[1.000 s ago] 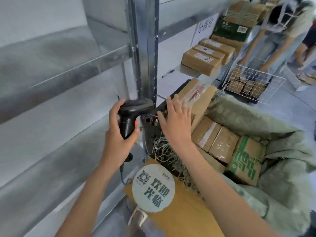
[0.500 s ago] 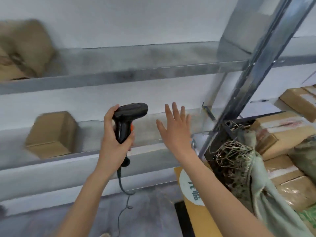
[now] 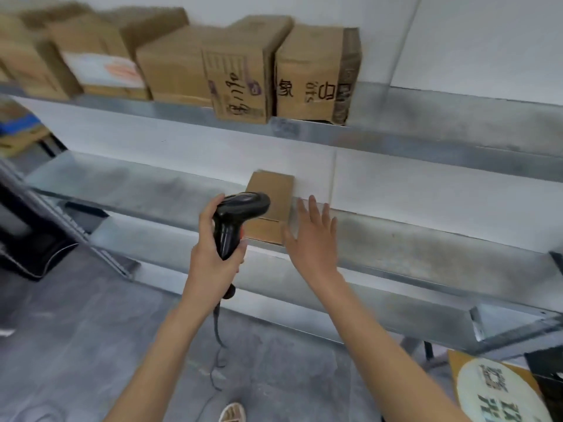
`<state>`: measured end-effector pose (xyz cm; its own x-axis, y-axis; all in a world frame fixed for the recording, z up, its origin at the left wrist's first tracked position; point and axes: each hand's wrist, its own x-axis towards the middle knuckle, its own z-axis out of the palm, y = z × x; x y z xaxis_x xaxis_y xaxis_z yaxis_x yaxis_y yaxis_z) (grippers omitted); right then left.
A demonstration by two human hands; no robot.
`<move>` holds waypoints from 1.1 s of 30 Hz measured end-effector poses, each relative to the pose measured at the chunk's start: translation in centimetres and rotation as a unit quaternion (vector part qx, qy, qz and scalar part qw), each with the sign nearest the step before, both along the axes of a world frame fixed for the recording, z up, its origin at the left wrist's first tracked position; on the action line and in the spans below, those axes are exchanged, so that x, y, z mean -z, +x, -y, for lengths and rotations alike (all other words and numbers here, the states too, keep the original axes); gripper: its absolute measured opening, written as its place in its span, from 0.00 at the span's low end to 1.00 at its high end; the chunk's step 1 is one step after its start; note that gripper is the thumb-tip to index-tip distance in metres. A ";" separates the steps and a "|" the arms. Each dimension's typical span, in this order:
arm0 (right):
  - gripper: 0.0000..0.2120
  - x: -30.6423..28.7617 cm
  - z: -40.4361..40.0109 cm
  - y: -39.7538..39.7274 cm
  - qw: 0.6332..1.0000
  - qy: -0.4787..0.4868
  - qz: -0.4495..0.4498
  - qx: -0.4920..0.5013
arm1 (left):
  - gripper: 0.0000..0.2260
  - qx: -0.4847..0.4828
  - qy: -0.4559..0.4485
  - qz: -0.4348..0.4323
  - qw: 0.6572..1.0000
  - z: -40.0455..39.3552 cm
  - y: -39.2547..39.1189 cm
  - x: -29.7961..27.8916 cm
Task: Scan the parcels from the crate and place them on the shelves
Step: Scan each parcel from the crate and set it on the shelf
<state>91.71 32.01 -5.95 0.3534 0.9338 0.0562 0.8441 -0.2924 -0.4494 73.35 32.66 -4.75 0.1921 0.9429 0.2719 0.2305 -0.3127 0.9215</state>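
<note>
- Your left hand (image 3: 214,260) is wrapped round the grip of the black handheld barcode scanner (image 3: 236,220), its cord hanging down toward the floor.
- Your right hand (image 3: 310,239) holds nothing: fingers straight and spread, palm turned toward the shelf, just beside the right edge of the small flat brown cardboard parcel (image 3: 269,205).
- That parcel lies on the middle galvanised metal shelf (image 3: 426,239), back against the white wall; whether your fingertips touch it I cannot tell.
- Above, the upper metal shelf (image 3: 457,132) carries a row of larger brown cardboard boxes (image 3: 237,74), two with handwritten marks.
- The crate is out of view; only a round printed sign on yellow board (image 3: 493,391) shows at lower right.
- By my reading, you are at the placing step, with this parcel set down or being squared up.
- Next, I judge, you need to turn back to the crate, pick another parcel with the free right hand, and show its label to the scanner before shelving it.
</note>
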 end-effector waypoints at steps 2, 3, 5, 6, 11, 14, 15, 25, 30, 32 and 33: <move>0.30 0.9 -2.3 -2.7 1.000 -0.015 0.010 -0.002 | 0.38 -0.004 -0.004 0.001 1.000 -2.3 -2.4 0.8; 0.30 1.4 -3.4 -3.8 1.000 -0.024 0.016 -0.001 | 0.38 -0.003 -0.007 0.001 1.000 -3.3 -3.5 1.3; 0.30 2.4 -5.1 -5.9 0.999 -0.032 0.019 0.009 | 0.38 0.002 -0.010 0.004 1.000 -5.3 -5.3 2.0; 0.30 2.7 -5.8 -6.6 0.999 -0.033 0.015 0.016 | 0.39 0.006 -0.011 0.007 1.000 -6.1 -6.0 2.4; 0.32 4.5 -8.8 -9.7 0.997 -0.047 -0.009 0.055 | 0.39 0.028 -0.034 0.008 0.999 -9.8 -8.4 3.7; 0.33 5.2 -10.7 -9.8 0.996 -0.064 -0.001 0.068 | 0.38 0.036 -0.041 0.000 0.999 -11.6 -8.8 4.4; 0.33 5.4 -11.4 -9.6 0.995 -0.071 0.001 0.072 | 0.38 0.036 -0.040 -0.004 0.999 -12.2 -8.8 4.6; 0.38 7.6 -18.8 -7.1 0.990 -0.109 0.017 0.091 | 0.39 0.007 -0.051 -0.039 0.998 -17.5 -7.3 6.5; 0.45 9.6 -21.3 -6.0 0.982 -0.149 0.005 0.114 | 0.38 0.021 -0.069 -0.055 0.996 -18.8 -6.4 7.3; 0.47 10.4 -21.8 -6.3 0.980 -0.161 0.014 0.118 | 0.39 0.028 -0.073 -0.054 0.995 -19.2 -6.4 7.6; 0.47 10.8 -22.1 -6.3 0.979 -0.164 0.022 0.121 | 0.39 0.031 -0.077 -0.052 0.995 -19.5 -6.4 7.8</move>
